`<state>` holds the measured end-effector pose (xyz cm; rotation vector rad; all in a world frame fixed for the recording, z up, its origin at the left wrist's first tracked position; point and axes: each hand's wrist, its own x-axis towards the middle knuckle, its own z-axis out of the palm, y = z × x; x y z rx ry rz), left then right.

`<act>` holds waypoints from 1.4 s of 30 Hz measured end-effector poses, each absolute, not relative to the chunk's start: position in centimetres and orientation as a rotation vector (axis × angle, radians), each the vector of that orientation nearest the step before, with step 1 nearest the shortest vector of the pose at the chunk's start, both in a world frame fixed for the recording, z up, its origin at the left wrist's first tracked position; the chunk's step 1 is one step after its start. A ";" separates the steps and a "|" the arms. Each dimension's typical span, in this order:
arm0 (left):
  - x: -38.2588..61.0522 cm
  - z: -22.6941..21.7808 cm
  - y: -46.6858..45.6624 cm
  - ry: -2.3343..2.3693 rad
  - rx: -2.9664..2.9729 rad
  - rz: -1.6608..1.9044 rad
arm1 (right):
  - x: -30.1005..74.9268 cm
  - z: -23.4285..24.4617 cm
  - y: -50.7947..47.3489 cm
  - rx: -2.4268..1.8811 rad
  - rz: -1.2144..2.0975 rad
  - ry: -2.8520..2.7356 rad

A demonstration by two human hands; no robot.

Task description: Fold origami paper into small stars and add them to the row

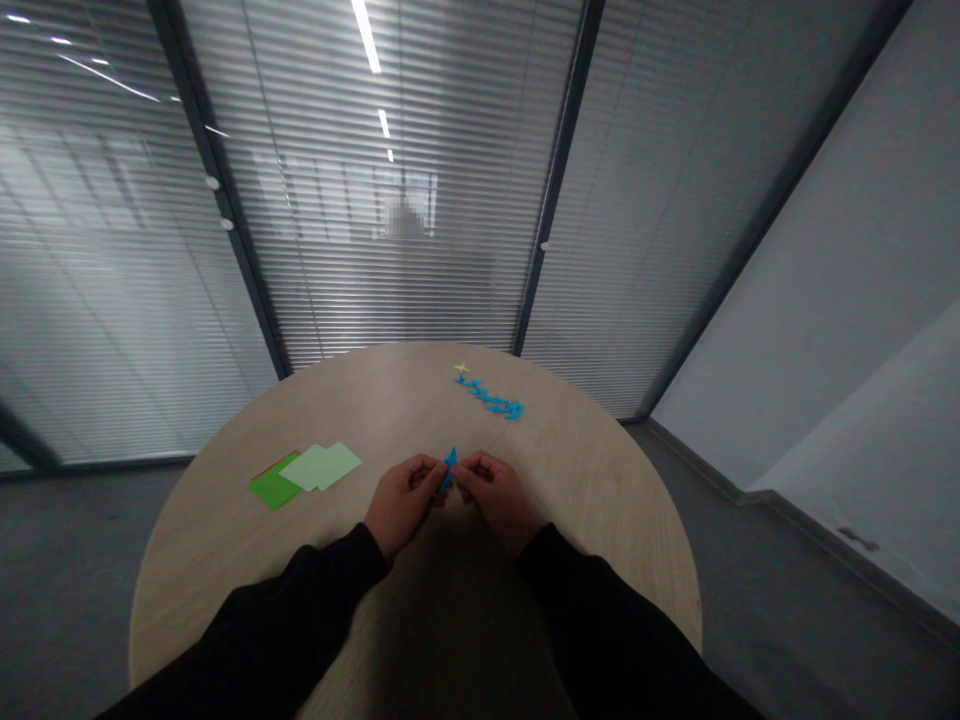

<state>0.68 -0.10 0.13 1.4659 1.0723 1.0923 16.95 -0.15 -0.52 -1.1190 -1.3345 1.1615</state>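
A small piece of folded blue paper (pixel 450 458) is pinched between my two hands, its pointed tip sticking up. My left hand (pixel 407 500) grips it from the left side, fingers closed. From the right, my right hand (pixel 495 495) holds it with thumb and fingertips. The lower part of the paper is hidden behind the fingers. Farther back on the table lie several small folded blue paper pieces (pixel 491 398) in a slanting row, with one pale yellow folded piece (pixel 462 368) at its far end.
The round wooden table (pixel 600 480) stands before glass panels with blinds (pixel 405 290). To the left of my hands lie overlapping paper sheets: bright green (pixel 274 487) with a red edge showing, and light green (pixel 322 467). A white wall (pixel 840 300) rises on the right.
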 end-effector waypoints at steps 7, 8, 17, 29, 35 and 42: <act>0.8 0.2 -0.1 1.027 1.336 1.129 | 17.1 -0.6 -0.1 -1.086 1.210 -1.305; 0.8 0.2 -0.1 1.036 1.330 1.132 | 17.1 -0.6 -0.1 -1.083 1.219 -1.297; 0.5 0.2 -0.2 1.198 1.473 1.156 | 16.8 -0.3 -0.3 -1.074 1.267 -1.300; 0.9 -0.1 -0.1 1.044 1.383 1.136 | 16.8 -0.6 0.0 -1.040 1.202 -1.248; 0.5 0.0 -0.2 1.132 1.429 1.054 | 17.9 -0.3 0.4 -1.060 1.046 -1.391; 0.8 0.0 -0.2 1.081 1.450 1.040 | 18.2 0.6 -0.1 -1.116 0.694 -1.598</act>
